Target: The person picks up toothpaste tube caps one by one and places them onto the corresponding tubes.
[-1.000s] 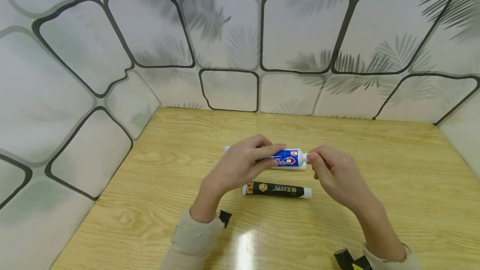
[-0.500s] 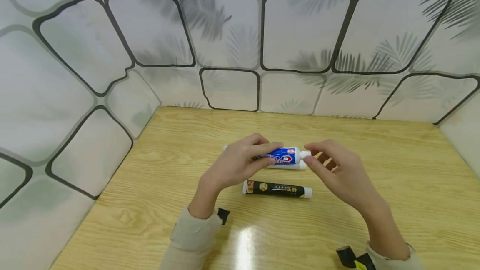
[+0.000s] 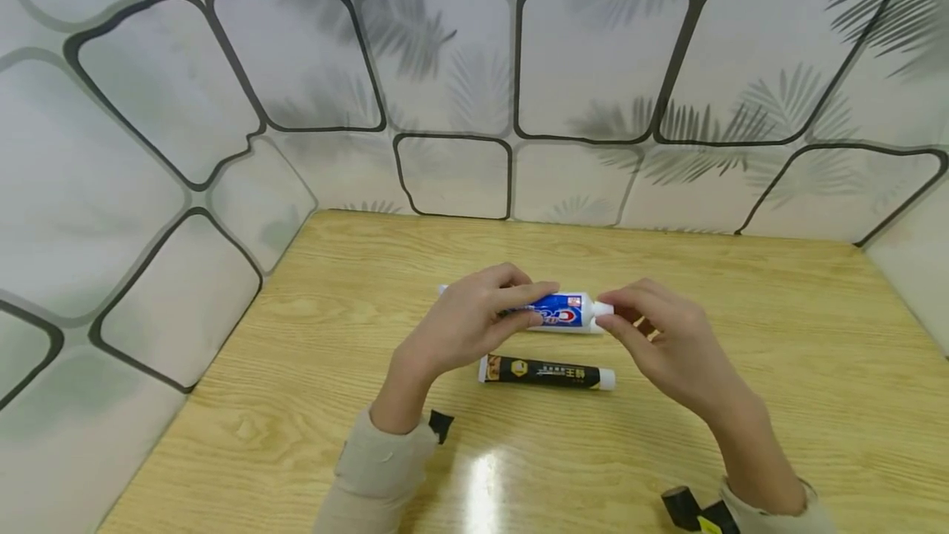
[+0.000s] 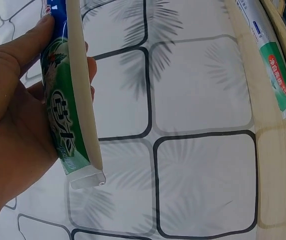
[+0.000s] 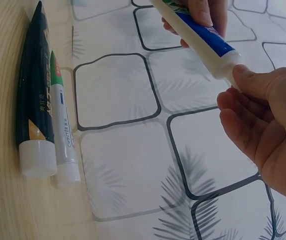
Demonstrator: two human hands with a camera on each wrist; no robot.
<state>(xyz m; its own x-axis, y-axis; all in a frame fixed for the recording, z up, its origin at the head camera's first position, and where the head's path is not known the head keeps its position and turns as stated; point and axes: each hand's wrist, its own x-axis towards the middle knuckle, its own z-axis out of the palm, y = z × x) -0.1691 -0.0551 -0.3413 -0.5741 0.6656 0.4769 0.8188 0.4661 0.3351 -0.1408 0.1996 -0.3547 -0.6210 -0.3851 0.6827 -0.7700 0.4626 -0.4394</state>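
My left hand (image 3: 474,316) grips a blue, green and white toothpaste tube (image 3: 559,311) around its body, above the table. Its crimped tail (image 4: 85,176) points down in the left wrist view. The white cap (image 3: 604,311) faces right, and my right hand (image 3: 670,340) pinches it between thumb and forefinger. In the right wrist view the thumb lies on that cap and the other fingers are loosely bent. A black toothpaste tube (image 3: 544,373) with a white cap lies nearer on the table. Mostly hidden beneath the held tube in the head view lies a white and green toothpaste tube (image 5: 64,125).
The wood-grain table (image 3: 311,369) meets a patterned backdrop (image 3: 460,64) at the back and left. Black pieces (image 3: 689,509) sit by the right sleeve, and another dark piece (image 3: 441,425) is at the left cuff.
My right hand's fingers loosened around the cap half a second ago, showing more of it, and now pinch it again. The left hand has stayed nearly still with the held tube.
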